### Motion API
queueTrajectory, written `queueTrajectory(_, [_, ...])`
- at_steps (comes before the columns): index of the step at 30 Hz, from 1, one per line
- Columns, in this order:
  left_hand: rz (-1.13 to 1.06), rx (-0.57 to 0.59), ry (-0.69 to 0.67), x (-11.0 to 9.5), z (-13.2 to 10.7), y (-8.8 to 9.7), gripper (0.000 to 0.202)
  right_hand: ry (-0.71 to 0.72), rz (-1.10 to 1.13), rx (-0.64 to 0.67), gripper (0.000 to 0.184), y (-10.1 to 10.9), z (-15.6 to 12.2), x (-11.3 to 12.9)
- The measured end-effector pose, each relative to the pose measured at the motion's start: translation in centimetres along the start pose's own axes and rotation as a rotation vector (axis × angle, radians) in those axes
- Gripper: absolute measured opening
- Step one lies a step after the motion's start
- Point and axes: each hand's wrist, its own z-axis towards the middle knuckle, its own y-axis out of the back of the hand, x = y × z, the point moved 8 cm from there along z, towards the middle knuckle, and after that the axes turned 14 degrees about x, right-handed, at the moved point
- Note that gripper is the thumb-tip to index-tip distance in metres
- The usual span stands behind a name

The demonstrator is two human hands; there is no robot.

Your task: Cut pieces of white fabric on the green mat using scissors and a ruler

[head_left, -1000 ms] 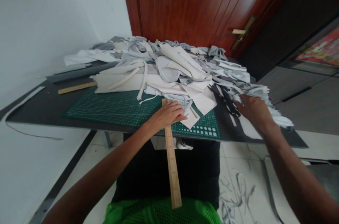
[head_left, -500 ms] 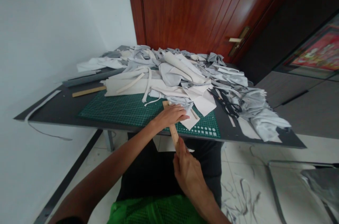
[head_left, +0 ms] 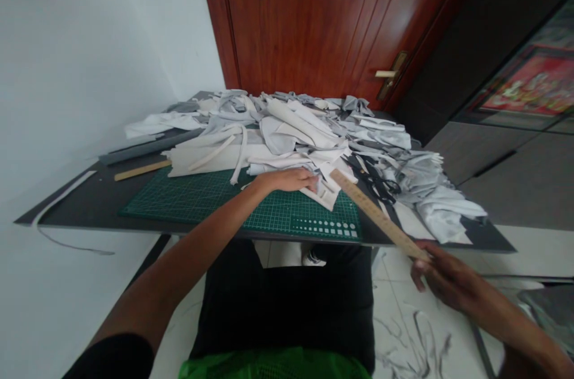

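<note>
My right hand (head_left: pixel 443 274) grips one end of a wooden ruler (head_left: pixel 379 216) in front of the table's right part. The ruler slants up and left, its far end over the pale fabric pieces. My left hand (head_left: pixel 296 179) is closed on a light grey fabric scrap (head_left: pixel 317 183), its fingertips partly hidden. Under that scrap lies a flat off-white fabric piece (head_left: pixel 327 198) on the green cutting mat (head_left: pixel 269 217). A wide cream fabric sheet (head_left: pixel 206 155) covers the mat's back edge, left of my hand.
Behind, a long heap of white and grey fabric (head_left: pixel 300 122) reaches the wooden door (head_left: pixel 305 20). Black-handled scissors (head_left: pixel 381 183) lie right of the mat. A second wooden strip (head_left: pixel 141 170) rests at left. Fabric strips (head_left: pixel 417 337) litter the floor at right.
The ruler has swung from in front of my body to the right with my right hand. My left hand has come off the ruler and closed on the fabric scrap.
</note>
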Motion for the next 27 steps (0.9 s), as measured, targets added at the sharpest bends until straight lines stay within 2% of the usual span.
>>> queueTrajectory(4, [0.178,-0.095,-0.047,-1.8,0.9,0.5,0.042,-0.048,-0.068,-0.236,0.043,1.9,1.0,-0.9])
queueTrajectory(7, [0.339,-0.202,-0.094,-3.7,-0.8,-0.6,0.031,-0.014,-0.126,-0.354,0.039,2.5,3.6,0.0])
queueTrajectory(11, [0.457,-0.345,0.000,-4.1,-3.5,-2.5,0.023,0.191,-0.094,-0.240,0.041,1.3,9.7,3.8])
queueTrajectory(15, [0.489,-0.377,0.056,-3.6,-4.4,-3.7,0.018,0.416,-0.019,-0.129,0.040,-1.3,15.7,9.2])
queueTrajectory(17, [0.504,-0.374,0.049,-3.6,-4.8,-3.8,0.020,0.447,-0.041,-0.065,0.037,-3.2,18.3,11.0])
queueTrajectory(21, [0.484,-0.361,0.037,-3.8,-6.4,-3.8,0.027,0.284,-0.211,-0.046,0.034,-6.0,21.9,10.8])
queueTrajectory(24, [0.434,-0.328,0.028,-3.9,-7.5,-4.1,0.026,0.204,-0.299,-0.088,0.034,-6.5,22.3,9.9])
queueTrajectory(27, [0.334,-0.367,0.062,-3.3,-8.3,-4.0,0.019,0.220,-0.313,-0.103,0.033,-6.3,21.8,9.9])
